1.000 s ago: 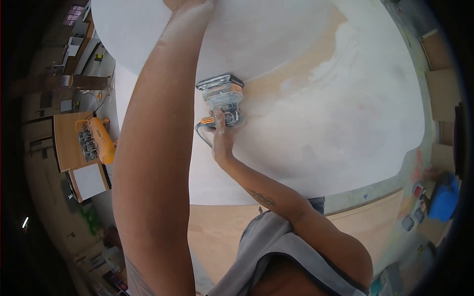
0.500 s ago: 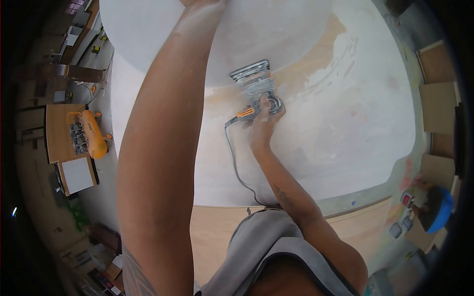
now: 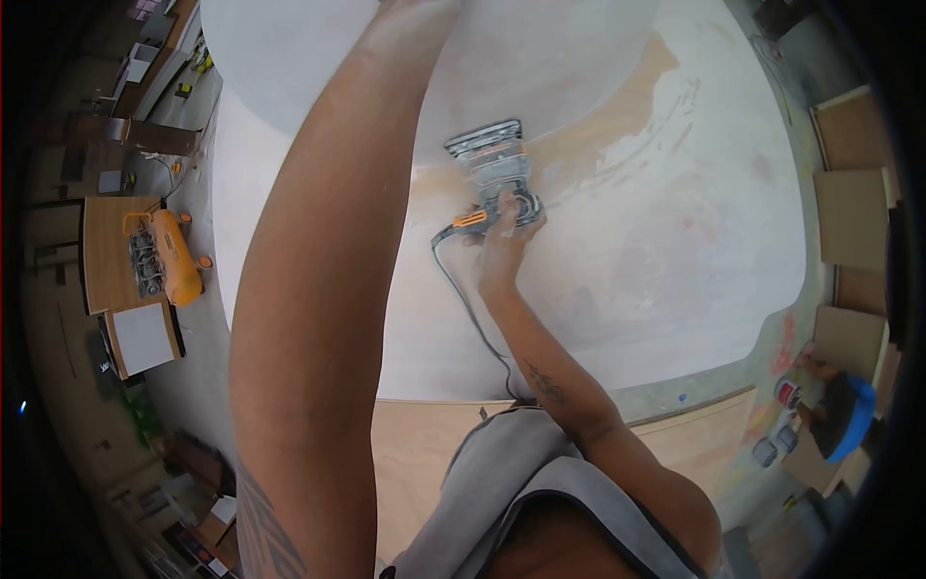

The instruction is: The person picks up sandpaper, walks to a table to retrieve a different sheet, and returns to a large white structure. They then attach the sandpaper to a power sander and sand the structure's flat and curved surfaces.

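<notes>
I find my right hand [image 3: 503,243] gripping the sander [image 3: 498,168] at the tan patch [image 3: 603,125]. Left hand out of view; grip cannot be determined.

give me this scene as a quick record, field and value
Right hand: wrapped around the sander
Left hand: out of view; left arm runs off the top edge
Tool: sander with orange trim
Work surface: large white panel
Surface marks: tan patch beyond the sander
Background, picture left: yellow compressor

One head-worn camera looks forward and down over the person's arms.
</notes>
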`<action>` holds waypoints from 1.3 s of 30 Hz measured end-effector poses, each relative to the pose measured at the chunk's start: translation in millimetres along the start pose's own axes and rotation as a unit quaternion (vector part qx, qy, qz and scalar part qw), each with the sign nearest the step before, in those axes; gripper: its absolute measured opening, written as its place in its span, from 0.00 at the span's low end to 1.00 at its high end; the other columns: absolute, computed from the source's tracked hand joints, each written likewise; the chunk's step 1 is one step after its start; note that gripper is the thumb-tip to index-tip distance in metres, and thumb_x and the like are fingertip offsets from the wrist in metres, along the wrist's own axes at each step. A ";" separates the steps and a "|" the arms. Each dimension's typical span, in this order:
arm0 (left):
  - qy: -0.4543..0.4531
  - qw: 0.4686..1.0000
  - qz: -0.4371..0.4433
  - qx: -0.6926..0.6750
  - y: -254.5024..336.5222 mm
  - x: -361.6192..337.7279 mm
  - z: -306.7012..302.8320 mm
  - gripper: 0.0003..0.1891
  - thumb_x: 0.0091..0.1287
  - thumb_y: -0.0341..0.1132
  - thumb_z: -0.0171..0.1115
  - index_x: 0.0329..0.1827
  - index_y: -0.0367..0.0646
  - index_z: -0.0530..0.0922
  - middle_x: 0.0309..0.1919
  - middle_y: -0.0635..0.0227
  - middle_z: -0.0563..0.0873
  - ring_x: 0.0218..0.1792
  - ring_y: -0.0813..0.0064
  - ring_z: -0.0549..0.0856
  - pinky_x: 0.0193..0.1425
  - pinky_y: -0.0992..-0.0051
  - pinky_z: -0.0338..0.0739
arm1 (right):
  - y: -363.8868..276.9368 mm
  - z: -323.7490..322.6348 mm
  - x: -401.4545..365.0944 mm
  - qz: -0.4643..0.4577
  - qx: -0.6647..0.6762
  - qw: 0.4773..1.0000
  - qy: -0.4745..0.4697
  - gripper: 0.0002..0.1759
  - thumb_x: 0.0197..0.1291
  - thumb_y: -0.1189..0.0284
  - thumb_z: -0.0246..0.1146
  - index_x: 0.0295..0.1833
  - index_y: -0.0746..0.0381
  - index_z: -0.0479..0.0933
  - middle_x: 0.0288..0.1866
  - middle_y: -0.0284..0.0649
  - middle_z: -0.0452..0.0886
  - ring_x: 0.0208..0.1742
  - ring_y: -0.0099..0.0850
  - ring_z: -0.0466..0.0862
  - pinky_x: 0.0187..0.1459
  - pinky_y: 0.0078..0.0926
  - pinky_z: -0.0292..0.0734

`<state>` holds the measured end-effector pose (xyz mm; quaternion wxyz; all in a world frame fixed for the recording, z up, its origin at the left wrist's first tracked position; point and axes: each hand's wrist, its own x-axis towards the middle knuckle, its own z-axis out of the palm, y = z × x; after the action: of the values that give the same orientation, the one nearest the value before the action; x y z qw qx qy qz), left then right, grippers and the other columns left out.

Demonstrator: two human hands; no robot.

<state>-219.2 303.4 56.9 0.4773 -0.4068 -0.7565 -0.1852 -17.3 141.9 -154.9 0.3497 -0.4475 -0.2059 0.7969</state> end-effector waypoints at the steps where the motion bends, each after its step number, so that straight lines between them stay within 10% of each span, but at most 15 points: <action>1: 0.003 1.000 0.000 0.002 -1.5 0.4 -1.7 0.30 0.77 0.47 0.53 0.78 0.42 0.72 0.81 0.55 0.69 0.85 0.50 0.58 0.88 0.42 0.45 | 9.5 5.9 -5.7 -0.001 0.012 1.000 0.002 0.38 0.75 0.59 0.66 0.76 0.56 0.50 0.56 0.48 0.77 0.36 0.30 0.89 0.17 0.22 0.78; 14: -0.042 0.999 -0.007 0.006 12.5 9.3 -13.2 0.30 0.77 0.46 0.54 0.78 0.43 0.72 0.81 0.56 0.68 0.85 0.51 0.57 0.88 0.44 0.44 | -4.4 5.8 -4.2 -0.031 0.003 0.999 -0.022 0.39 0.78 0.58 0.62 0.79 0.59 0.45 0.60 0.49 0.74 0.44 0.33 0.89 0.20 0.23 0.81; 21: -0.033 0.999 -0.006 0.022 9.2 12.7 -16.0 0.30 0.75 0.46 0.55 0.78 0.43 0.72 0.81 0.56 0.68 0.85 0.51 0.57 0.88 0.43 0.45 | -38.0 -44.0 71.9 -0.186 -0.046 0.981 0.020 0.37 0.78 0.59 0.62 0.79 0.58 0.49 0.48 0.48 0.80 0.29 0.29 0.84 0.15 0.24 0.69; 23: -0.034 0.999 -0.007 0.027 6.8 13.8 -17.6 0.30 0.75 0.46 0.55 0.78 0.43 0.72 0.81 0.56 0.68 0.85 0.51 0.57 0.88 0.42 0.46 | -91.8 -36.2 58.1 -0.078 -0.078 0.994 0.004 0.33 0.80 0.57 0.60 0.77 0.58 0.52 0.45 0.45 0.81 0.28 0.29 0.84 0.17 0.25 0.70; 39: -0.035 0.999 -0.014 0.034 19.1 27.8 -15.1 0.31 0.73 0.44 0.56 0.78 0.42 0.72 0.80 0.55 0.69 0.85 0.51 0.58 0.88 0.42 0.46 | -158.0 -50.1 105.6 -0.091 -0.079 0.993 -0.008 0.19 0.79 0.56 0.58 0.63 0.57 0.64 0.37 0.38 0.84 0.27 0.25 0.87 0.13 0.17 0.64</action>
<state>-201.4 317.0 86.3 0.4616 -0.3861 -0.7841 -0.1517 47.2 326.9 -139.5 0.3827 -0.4470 -0.3110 0.7463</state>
